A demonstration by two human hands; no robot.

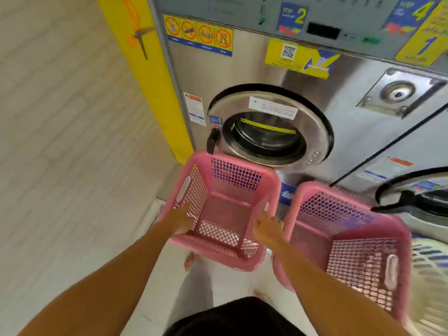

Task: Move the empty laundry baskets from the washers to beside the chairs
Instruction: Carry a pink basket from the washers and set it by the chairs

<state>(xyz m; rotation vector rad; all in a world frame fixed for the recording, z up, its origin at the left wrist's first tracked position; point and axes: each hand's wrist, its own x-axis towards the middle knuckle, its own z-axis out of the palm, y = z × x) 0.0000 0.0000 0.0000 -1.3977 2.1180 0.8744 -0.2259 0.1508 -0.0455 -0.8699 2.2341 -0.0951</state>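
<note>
An empty pink mesh laundry basket (224, 187) is in front of the steel washer (271, 127), tilted toward me. My left hand (181, 218) grips its left rim. On its right rim sits my right hand (268, 226), fingers curled over the edge. A second empty pink basket (349, 236) stands just to the right, almost touching the first. At the far right edge a pale, whitish basket (429, 275) is partly in view.
The washer door is closed with a black handle (212, 141) at its left. A second washer door (419, 200) is at the right. A yellow pillar (150, 76) and white brick wall (60, 141) border the left. My bare feet are on the pale floor (228, 284).
</note>
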